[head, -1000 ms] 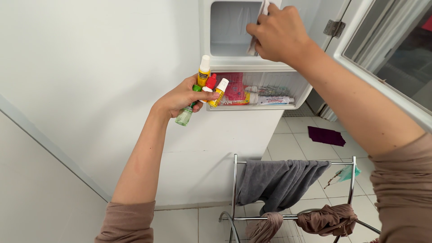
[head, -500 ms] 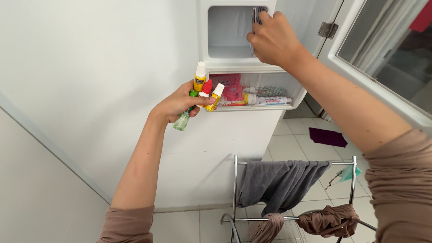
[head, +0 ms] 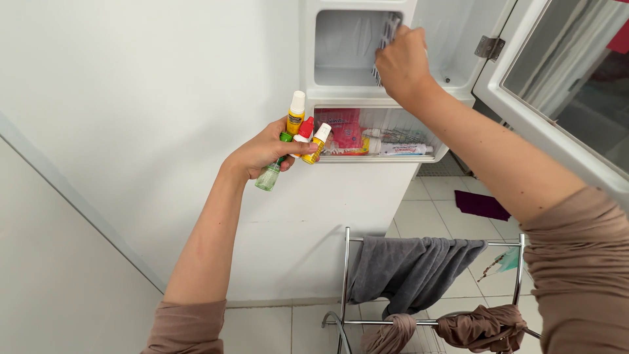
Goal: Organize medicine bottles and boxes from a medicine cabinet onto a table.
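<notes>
My left hand [head: 262,152] grips several small bottles [head: 298,134] just left of a white wall cabinet [head: 308,78]: a yellow one with a white cap, a red-capped one, a small yellow one and a pale green one pointing down. My right hand [head: 403,62] reaches into the cabinet's upper compartment and pinches a thin striped cloth or sheet [head: 385,40] against its right side. The lower clear shelf [head: 386,156] holds a red packet [head: 342,128] and a lying tube [head: 403,149].
The cabinet's glass door [head: 557,85] stands open at the right, over my right arm. Below, a chrome towel rack [head: 346,275] carries a grey towel [head: 406,265] and brown cloths [head: 478,324]. A dark purple cloth [head: 481,204] lies on the white tiled floor.
My right hand has moved deeper into the upper compartment with the thin striped piece. The left hand with the bottles has stayed almost still.
</notes>
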